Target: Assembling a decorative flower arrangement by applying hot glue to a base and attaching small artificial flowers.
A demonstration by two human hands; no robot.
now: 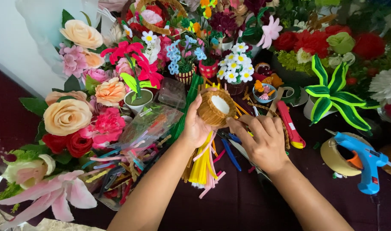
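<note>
A: What lies closest?

B: 2 bare forearms rise from the bottom edge over the dark maroon tabletop (229,205). Past them, a bundle of yellow and pink pipe cleaners (204,164) lies flat under the wrists.

A: And the hands?

B: The right hand (264,141) has its fingers curled, fingertips pinching at the lower right rim of a small brown woven basket (214,107). The left hand (195,126) cups that basket from the left, its grip clenched around the side, holding it tilted above the tabletop with its white inside showing.

A: Around them?

B: A blue glue gun (362,160) rests at the right on a tape roll (334,160). A red cutter (291,126) lies just beside the right hand. Farther back stand many handmade flowers (236,66).
</note>
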